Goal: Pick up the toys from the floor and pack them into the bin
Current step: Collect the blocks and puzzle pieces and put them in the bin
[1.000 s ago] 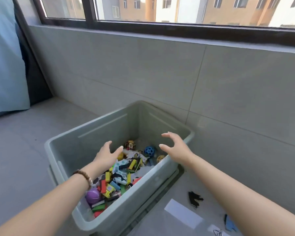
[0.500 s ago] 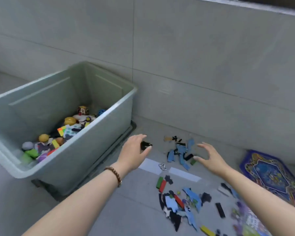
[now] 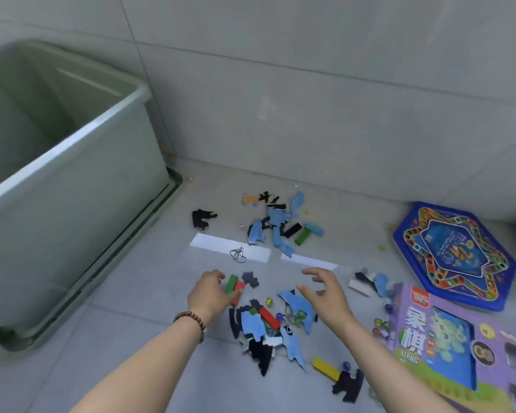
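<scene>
The grey-green bin (image 3: 72, 186) stands at the left against the tiled wall. On the floor in front of me lies a pile of blue and black puzzle pieces, blocks and marbles (image 3: 268, 326). My left hand (image 3: 212, 293) hovers just left of that pile, fingers relaxed, beside a green block (image 3: 231, 283) and a red one. My right hand (image 3: 322, 293) is spread open above the pile's right side and holds nothing. A second cluster of pieces (image 3: 277, 225) lies farther back near the wall.
A blue hexagonal game board (image 3: 456, 254) lies at the right by the wall. A purple game box (image 3: 447, 347) sits at the lower right. A small metal wire puzzle (image 3: 238, 254) and white strips of light lie between the clusters. Several marbles are scattered around.
My view swung from the bin down to the floor on its right. Both hands left the bin and dropped low over the nearer pile of pieces.
</scene>
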Tool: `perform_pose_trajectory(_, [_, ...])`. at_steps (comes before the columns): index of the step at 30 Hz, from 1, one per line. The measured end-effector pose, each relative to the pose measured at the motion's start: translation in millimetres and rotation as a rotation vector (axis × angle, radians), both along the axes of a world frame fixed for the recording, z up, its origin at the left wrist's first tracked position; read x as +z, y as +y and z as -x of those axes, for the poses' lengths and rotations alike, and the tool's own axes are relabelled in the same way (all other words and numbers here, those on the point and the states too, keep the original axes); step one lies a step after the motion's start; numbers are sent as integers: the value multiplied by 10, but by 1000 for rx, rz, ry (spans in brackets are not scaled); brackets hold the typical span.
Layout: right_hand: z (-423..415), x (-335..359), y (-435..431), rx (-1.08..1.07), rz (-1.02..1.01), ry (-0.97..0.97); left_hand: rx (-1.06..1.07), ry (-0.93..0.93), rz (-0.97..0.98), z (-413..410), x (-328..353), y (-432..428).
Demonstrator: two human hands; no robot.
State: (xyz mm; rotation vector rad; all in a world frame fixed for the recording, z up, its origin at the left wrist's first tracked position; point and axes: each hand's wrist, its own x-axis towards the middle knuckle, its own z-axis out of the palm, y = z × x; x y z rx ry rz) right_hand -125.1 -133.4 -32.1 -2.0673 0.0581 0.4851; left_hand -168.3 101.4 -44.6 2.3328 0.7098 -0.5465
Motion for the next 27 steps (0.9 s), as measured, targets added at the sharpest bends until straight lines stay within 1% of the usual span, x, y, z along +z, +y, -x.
perform_pose_trajectory(2, [54, -82, -75, -16, -10, -5, -16, 8, -22, -18, -107, -73])
perform_pose_trajectory(7, [213, -288, -206, 62, 31, 27, -19, -30, -72, -11, -247, -181])
perform_pose_trajectory(10, [254, -341, -193, 70, 59, 21, -121, -17, -125, -30, -269, -184])
perform_pose_trajectory(13, [308, -371, -110, 137, 103, -5, -218, 4, -203, -39, -249, -109])
perform_pose_trajectory(15, [351, -402, -55, 216, 164, -26, -215, -6, -177, -17, -266, -29])
perform_pose_trajectory(16, [371, -422, -34, 260, 210, -40, -157, -28, -107, 8, -280, 9])
perform_pose_trajectory(17, [388, -443, -25, 294, 257, -54, -62, -55, 14, 27, -300, 41])
perform_pose_trajectory(20, [424, -510, -32, 309, 309, -99, 331, -131, 505, 108, -242, 38])
perform_pose_trajectory(21, [429, -528, -34, 307, 312, -114, 410, -139, 616, 140, -199, 14])
perform_pose_trajectory(24, [429, -565, -31, 308, 319, -151, 473, -140, 767, 233, -116, -44])
perform_pose_trajectory(27, [457, -581, -21, 287, 320, -172, 493, -125, 838, 302, -110, -84])
